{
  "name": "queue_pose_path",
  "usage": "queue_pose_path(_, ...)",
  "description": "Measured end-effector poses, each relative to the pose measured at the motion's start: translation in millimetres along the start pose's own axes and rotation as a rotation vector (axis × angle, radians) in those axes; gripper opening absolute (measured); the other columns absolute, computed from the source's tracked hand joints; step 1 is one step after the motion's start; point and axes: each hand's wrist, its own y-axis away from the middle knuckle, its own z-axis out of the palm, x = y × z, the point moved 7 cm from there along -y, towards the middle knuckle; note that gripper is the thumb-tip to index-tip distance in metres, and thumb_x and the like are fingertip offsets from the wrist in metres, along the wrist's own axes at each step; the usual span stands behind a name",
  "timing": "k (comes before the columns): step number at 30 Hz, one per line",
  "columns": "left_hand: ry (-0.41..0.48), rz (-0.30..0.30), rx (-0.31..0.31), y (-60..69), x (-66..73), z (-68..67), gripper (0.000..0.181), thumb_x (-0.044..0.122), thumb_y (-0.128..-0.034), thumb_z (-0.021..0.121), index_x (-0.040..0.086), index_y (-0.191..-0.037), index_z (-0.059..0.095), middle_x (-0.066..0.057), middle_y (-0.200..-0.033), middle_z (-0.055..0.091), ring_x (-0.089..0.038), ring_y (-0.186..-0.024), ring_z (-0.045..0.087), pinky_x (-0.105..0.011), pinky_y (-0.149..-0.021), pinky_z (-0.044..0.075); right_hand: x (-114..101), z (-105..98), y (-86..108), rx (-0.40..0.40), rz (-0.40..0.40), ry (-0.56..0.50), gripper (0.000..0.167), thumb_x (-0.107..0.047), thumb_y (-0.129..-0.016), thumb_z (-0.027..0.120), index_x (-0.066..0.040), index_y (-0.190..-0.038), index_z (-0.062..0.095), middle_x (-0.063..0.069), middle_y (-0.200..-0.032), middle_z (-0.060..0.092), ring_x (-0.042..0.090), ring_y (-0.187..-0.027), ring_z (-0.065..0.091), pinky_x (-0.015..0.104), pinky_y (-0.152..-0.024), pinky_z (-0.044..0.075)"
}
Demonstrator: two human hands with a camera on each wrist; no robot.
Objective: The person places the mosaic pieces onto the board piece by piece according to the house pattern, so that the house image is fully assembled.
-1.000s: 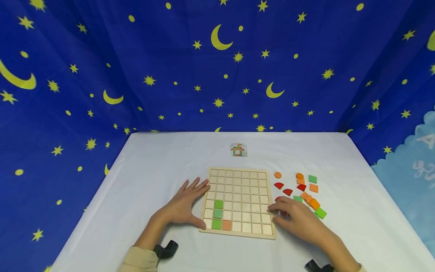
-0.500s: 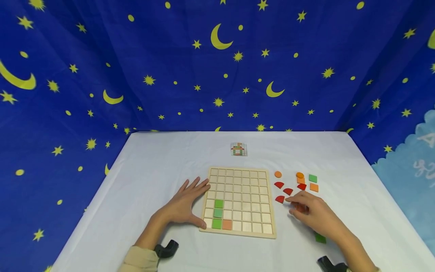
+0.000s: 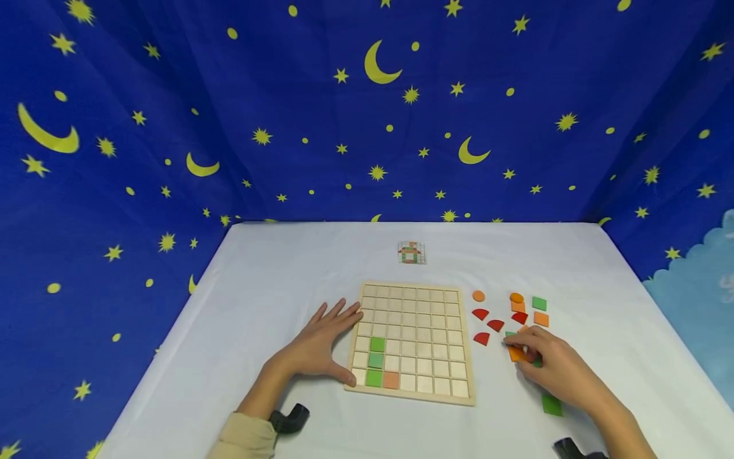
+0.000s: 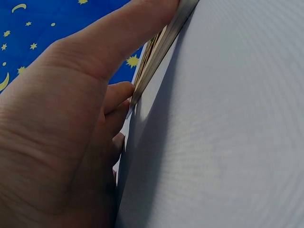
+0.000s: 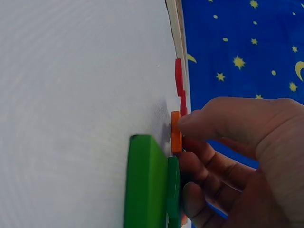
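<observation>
My left hand (image 3: 315, 344) lies at the left edge of a wooden grid board (image 3: 424, 396), fingers spread, with fingertips and thumb touching its frame. In the right hand (image 3: 559, 363), the thumb and fingers pinch an orange square tile (image 3: 517, 354), also visible as an orange edge (image 5: 176, 133) in the right wrist view. A green tile (image 3: 552, 405) lies below that hand, and another green tile (image 5: 173, 190) is close by its fingers. On the board are several tiles: green squares (image 3: 374, 378) in one column and an orange tile (image 3: 391, 380) beside the lowest.
Red quarter-circle tiles (image 3: 481, 339) lie right of the board. Farther back are an orange disc (image 3: 478, 296), another orange disc (image 3: 517, 298) on an orange square, and a green square (image 3: 539, 303). A small pattern card (image 3: 411, 252) lies behind the board on the white table (image 3: 298, 255).
My right hand has moved right, away from the board's edge into the loose tiles, and now pinches an orange square. A green tile has shifted nearer the front. The left hand stays put.
</observation>
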Motion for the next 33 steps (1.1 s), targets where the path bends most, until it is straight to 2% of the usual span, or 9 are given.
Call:
queue_pose_path(11, -0.013, -0.006, -0.006, -1.8, -0.5, -4.5, 0.126, 0.081, -0.0536, 0.070, 0.016, -0.153, 0.028, 0.004, -0.160, 0.013, -0.025, -0.146, 0.005, -0.049, -0.115, -0.002, 2.7, 1.5, -1.3, 0.002, 0.026, 0.008, 0.029, -0.009, -0.077, 0.076, -0.021, -0.103, 0.073, -0.005, -0.088, 0.051, 0.013, -0.072, 0.047, 0.023, -0.055, 0.037)
queue_pose_path(22, -0.005, 0.000, 0.002, -1.7, -0.9, -2.1, 0.126, 0.081, -0.0534, 0.070, 0.016, -0.153, 0.028, 0.002, -0.160, 0.015, -0.028, -0.145, 0.006, -0.050, -0.115, -0.001, 8.5, 1.8, -0.3, -0.048, 0.075, 0.009, 0.031, -0.012, -0.079, 0.075, -0.022, -0.108, 0.072, -0.004, -0.084, 0.049, 0.014, -0.073, 0.046, 0.026, -0.056, 0.037)
queue_pose_path(33, 0.004, -0.004, 0.002, 0.7, -0.8, -1.7, 0.127, 0.081, -0.0530, 0.070, 0.016, -0.153, 0.028, 0.002, -0.160, 0.014, -0.027, -0.145, 0.005, -0.049, -0.115, -0.002, 6.7, 4.4, -1.2, -0.065, 0.077, 0.011, 0.031, -0.013, -0.079, 0.075, -0.019, -0.109, 0.072, -0.005, -0.083, 0.050, 0.013, -0.072, 0.047, 0.024, -0.055, 0.038)
